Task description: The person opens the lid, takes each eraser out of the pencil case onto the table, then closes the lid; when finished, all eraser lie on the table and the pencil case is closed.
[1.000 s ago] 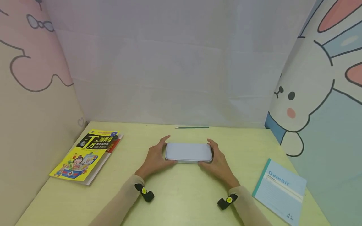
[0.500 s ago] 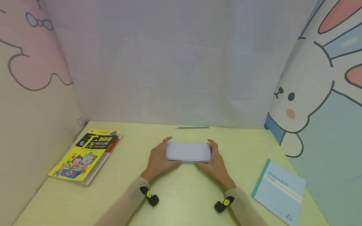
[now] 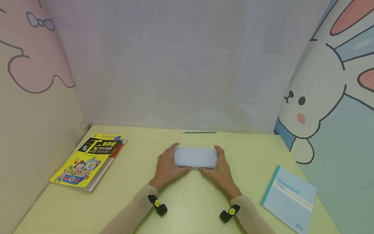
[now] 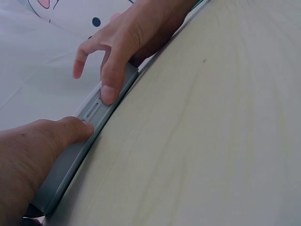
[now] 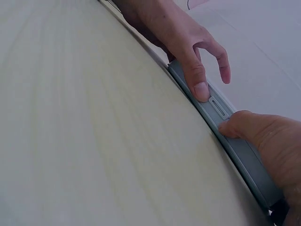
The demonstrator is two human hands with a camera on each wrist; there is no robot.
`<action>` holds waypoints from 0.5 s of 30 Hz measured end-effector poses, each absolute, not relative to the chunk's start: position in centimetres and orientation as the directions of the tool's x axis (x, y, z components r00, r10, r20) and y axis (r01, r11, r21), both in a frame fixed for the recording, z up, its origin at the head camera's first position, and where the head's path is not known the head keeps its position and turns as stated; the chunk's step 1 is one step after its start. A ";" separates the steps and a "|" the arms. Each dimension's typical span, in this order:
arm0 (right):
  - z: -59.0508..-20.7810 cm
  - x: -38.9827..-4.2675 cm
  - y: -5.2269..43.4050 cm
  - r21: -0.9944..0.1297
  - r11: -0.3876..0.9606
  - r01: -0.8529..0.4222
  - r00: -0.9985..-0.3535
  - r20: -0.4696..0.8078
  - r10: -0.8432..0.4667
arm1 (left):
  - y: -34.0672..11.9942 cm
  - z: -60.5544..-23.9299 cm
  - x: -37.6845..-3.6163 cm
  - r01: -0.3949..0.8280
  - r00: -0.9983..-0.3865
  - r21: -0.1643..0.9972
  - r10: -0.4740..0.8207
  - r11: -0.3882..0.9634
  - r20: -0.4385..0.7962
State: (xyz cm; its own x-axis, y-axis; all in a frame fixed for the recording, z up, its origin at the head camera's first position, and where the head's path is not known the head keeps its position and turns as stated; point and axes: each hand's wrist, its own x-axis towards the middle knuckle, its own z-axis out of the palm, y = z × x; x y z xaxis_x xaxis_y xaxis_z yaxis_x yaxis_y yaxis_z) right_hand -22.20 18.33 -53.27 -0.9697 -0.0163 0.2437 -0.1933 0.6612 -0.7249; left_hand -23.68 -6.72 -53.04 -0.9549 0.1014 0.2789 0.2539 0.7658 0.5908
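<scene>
A flat, lidded case (image 3: 196, 157) with a pale top is held near the middle of the table (image 3: 187, 208), its ends gripped by the left hand (image 3: 168, 166) and right hand (image 3: 219, 171). Both thumbs are pressed to its grey front, flanking a slotted catch (image 4: 92, 109); the other fingers are partly hidden. A pencil (image 3: 198, 132) is laid behind, flanked by a yellow book (image 3: 87, 159) and "Gambit" notebook (image 3: 289, 200).

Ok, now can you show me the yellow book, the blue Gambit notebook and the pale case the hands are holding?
Yellow book (image 3: 87, 160): head view, middle of its front cover.
Blue Gambit notebook (image 3: 289, 199): head view, middle of its cover.
Pale case (image 3: 196, 157): head view, middle of its top.
</scene>
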 end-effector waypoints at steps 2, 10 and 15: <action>-53.4 -22.2 18.3 -0.722 0.664 -0.193 -0.969 0.246 -0.014 | -6.7 -53.2 -23.7 0.251 -0.956 0.585 0.102 0.772 0.276; -53.1 -22.1 18.0 -0.718 0.671 -0.187 -0.969 0.249 -0.004 | -6.4 -53.2 -23.6 0.257 -0.949 0.579 0.090 0.774 0.301; -53.0 -22.1 18.0 -0.717 0.670 -0.191 -0.967 0.255 -0.003 | -6.1 -53.1 -23.5 0.250 -0.949 0.568 0.083 0.784 0.303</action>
